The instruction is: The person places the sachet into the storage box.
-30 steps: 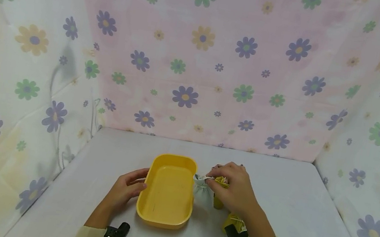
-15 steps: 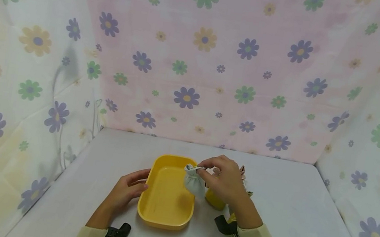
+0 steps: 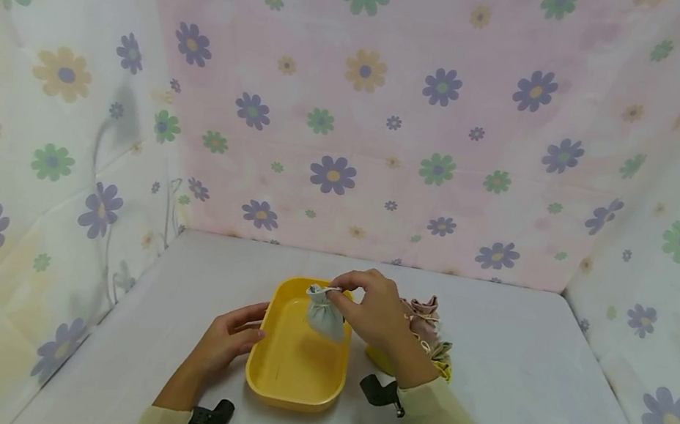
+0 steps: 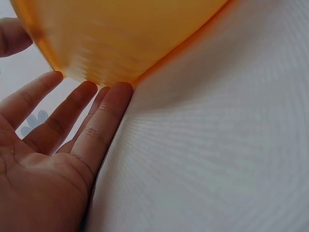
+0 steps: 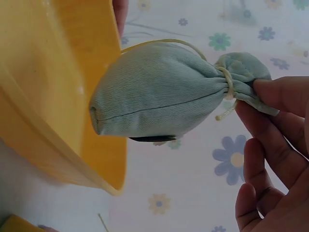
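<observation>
A small pale green drawstring pouch [image 3: 325, 321] hangs over the right part of the yellow plastic tray [image 3: 286, 381]. My right hand [image 3: 373, 310] pinches its gathered top between thumb and fingers. In the right wrist view the pouch [image 5: 157, 92] lies sideways across the picture, its cream cord [image 5: 226, 79] tied round the neck. My left hand [image 3: 225, 344] is at the tray's left side. Up close in the left wrist view, its fairly straight fingers [image 4: 104, 123] touch the tray's outer wall [image 4: 125, 43].
Right of the tray, partly behind my right hand and wrist, sit more pouches: a pink one [image 3: 424, 325], a yellow one [image 3: 379, 359] and an olive-green one [image 3: 442, 356]. Flowered cloth walls [image 3: 342, 116] enclose the white tabletop [image 3: 525, 390] at the back and sides.
My right hand has carried the pale green pouch leftward, from beside the tray to over it. The pink pouch shows more now. My left hand stays at the tray.
</observation>
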The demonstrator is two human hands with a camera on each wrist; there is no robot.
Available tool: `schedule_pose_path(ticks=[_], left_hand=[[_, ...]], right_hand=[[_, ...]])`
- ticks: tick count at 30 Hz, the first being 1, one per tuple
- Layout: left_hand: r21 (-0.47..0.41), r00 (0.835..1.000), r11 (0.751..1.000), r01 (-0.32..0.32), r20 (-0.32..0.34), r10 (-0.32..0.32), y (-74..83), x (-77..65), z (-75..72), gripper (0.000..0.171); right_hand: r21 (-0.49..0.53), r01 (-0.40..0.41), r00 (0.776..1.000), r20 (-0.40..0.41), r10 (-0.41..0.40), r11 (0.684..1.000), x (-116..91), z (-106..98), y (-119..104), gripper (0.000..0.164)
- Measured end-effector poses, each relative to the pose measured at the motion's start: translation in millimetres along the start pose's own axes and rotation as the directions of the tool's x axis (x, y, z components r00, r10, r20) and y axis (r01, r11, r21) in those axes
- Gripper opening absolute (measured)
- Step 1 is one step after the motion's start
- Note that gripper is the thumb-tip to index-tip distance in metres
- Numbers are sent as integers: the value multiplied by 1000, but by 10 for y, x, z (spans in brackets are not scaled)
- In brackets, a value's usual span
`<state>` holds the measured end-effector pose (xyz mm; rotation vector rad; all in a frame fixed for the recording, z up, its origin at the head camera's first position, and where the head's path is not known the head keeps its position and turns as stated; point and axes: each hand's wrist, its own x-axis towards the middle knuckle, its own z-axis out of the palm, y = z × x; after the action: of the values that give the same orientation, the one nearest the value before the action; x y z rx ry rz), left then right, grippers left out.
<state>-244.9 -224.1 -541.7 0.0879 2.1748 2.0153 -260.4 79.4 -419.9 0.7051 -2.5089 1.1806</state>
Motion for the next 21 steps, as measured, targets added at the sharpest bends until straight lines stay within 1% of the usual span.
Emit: schedule_pose_path(ticks=[5,10,16,21], left_hand=[[9,1000,1000,7,-4,-7,7,4,6,60],[23,1000,1000,1,-16,-1,2,-3,6,59],[23,1000,1000,-9,1,9,1,-6,0,58],[21,1000,1000,-1,7,1,2,4,-5,58]], right_hand=[[9,-5,1000,6,5,1000,79,138,86,7],[18,-60,998,13,59,998,130,258,147,7],[72,-108,994,27,106,992,208,370,192,6],[108,-148,988,49,143,983,272,441,188,5]])
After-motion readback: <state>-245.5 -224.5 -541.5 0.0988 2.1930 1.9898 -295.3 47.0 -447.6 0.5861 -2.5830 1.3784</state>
